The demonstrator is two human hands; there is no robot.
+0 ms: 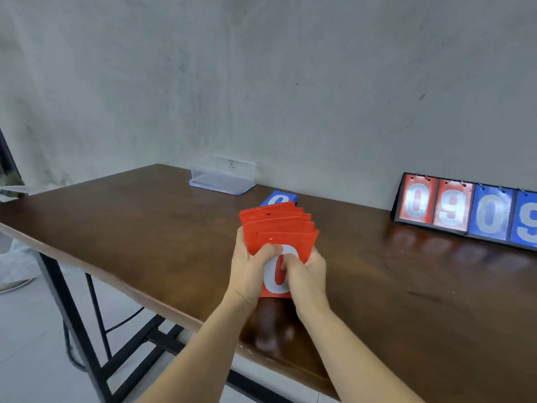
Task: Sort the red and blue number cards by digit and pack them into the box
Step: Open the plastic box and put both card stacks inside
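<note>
Red cards [279, 228] form a fanned stack held above the table [145, 228], between both hands. The left hand [250, 271] grips the stack's left edge, thumb curled over the front card, which shows a white 0. The right hand [305, 274] grips the right edge, fingers curled onto the same card. Blue cards [279, 198] lie on the table just behind the fan. The clear box [222, 177] stands farther back, by the wall. A scoreboard [465, 209] reading 0909 stands at the right.

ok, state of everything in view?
red cards: fanned, held above table, 0 in front
left hand: grips red cards
right hand: grips red cards
blue cards: stacked on table
box: on table, no cards in it
scoreboard: upright, shows 0 9 0 9
</note>
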